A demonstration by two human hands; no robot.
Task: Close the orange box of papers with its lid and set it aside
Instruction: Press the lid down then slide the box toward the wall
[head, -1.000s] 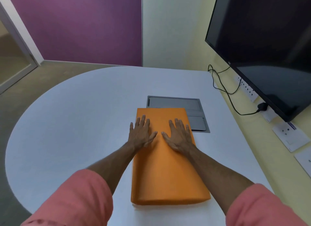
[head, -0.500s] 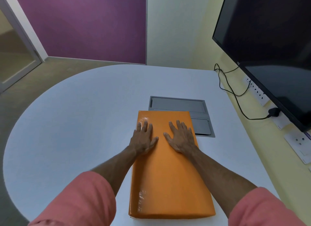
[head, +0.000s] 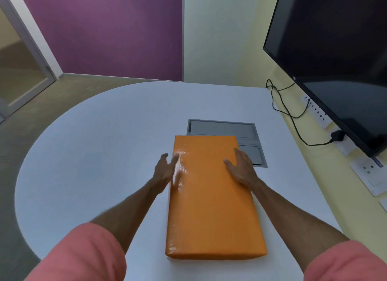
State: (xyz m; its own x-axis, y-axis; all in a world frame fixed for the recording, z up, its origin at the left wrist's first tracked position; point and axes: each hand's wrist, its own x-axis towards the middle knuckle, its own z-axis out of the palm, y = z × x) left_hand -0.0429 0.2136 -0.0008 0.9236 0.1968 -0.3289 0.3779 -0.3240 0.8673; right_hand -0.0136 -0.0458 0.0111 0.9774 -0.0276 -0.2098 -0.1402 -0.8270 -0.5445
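The orange box [head: 211, 207] lies on the white table [head: 100, 155] in front of me with its orange lid on; no papers show. My left hand [head: 165, 169] is at the box's left edge, blurred, with its thumb over the lid and its fingers down beside the left wall. My right hand [head: 240, 167] rests on the lid's right edge, fingers spread and pointing away from me. Neither hand is closed around the box.
A grey cable hatch [head: 224, 129] is set into the table just beyond the box, partly covered by it. A large dark screen [head: 335, 61] hangs on the right wall, with a black cable [head: 293, 117] and wall sockets [head: 316, 111] below it.
Both hands slid apart from the middle of the lid to the box's left and right edges. The box has not shifted on the table.
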